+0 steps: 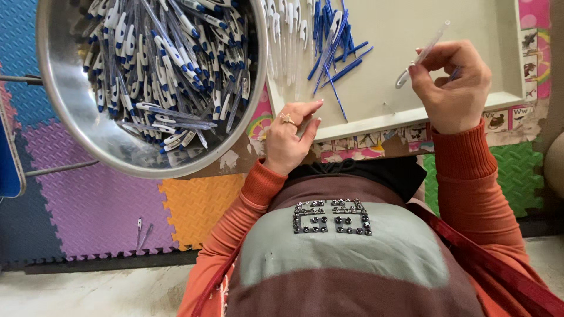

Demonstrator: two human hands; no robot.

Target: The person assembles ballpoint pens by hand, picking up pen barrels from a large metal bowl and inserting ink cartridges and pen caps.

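My right hand (452,82) holds a clear pen barrel (423,54) by its lower end, raised over the cream tray (411,111). A bit of blue shows between its fingers. My left hand (291,138), with a ring on one finger, rests at the tray's near edge with fingers loosely curled and nothing in it. Loose blue refills (338,61) and clear pen barrels (288,35) lie in the tray's left part.
A large steel bowl (70,100) full of assembled blue-and-white pens (170,64) stands at the left. Coloured foam floor mats (106,205) lie below, with a stray pen part (141,232) on the purple one. A blue object (9,158) is at the far left edge.
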